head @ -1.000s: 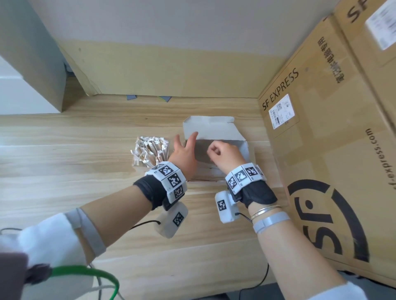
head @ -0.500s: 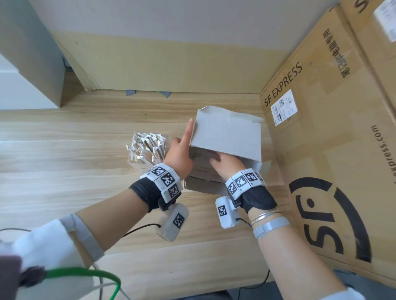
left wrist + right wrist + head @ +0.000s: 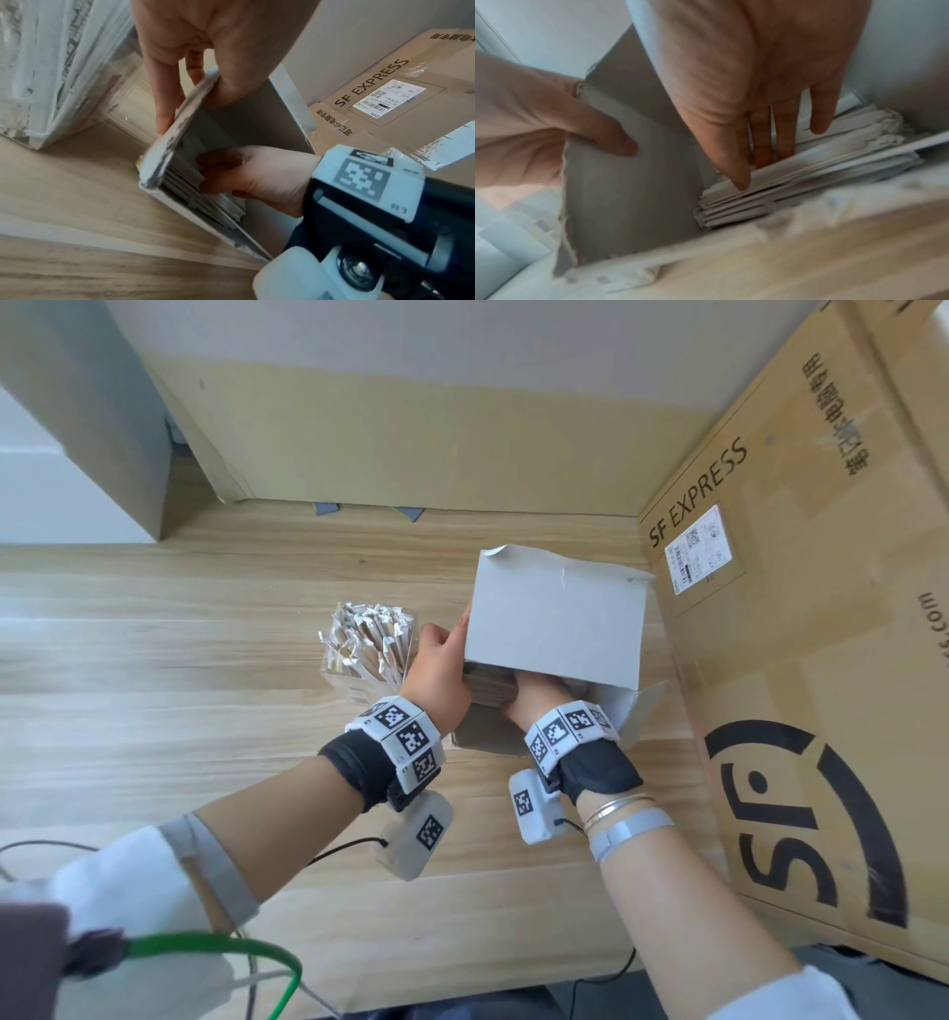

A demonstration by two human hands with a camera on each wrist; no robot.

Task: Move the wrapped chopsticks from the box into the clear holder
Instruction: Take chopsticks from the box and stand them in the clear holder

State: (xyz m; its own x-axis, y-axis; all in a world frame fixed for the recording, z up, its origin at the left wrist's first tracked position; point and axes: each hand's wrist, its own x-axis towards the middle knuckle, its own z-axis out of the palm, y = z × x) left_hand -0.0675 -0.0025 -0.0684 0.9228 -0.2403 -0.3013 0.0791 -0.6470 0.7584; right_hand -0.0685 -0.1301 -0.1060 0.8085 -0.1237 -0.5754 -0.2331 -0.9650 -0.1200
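Observation:
The grey cardboard box [image 3: 554, 629] lies on the wooden table with its lid raised. My left hand [image 3: 452, 639] pinches the lid's left edge [image 3: 180, 121], thumb inside and fingers outside. My right hand [image 3: 534, 698] reaches into the box, and its straight fingers [image 3: 782, 138] press on the stack of paper-wrapped chopsticks [image 3: 821, 160]; the thumb is hidden. The same stack [image 3: 205, 194] shows in the left wrist view, lying flat in the box. The clear holder [image 3: 359, 680] stands just left of the box, packed with upright wrapped chopsticks [image 3: 367, 634].
A large SF Express carton [image 3: 801, 660] walls off the right side, close to the box. A cardboard panel [image 3: 411, 439] stands along the back. Bare wooden table [image 3: 154, 685] stretches to the left and front. Cables [image 3: 205, 947] hang at the near edge.
The lid has swung up from flat to standing. My left hand has moved from touching it to pinching its edge. My right hand has gone deeper into the box.

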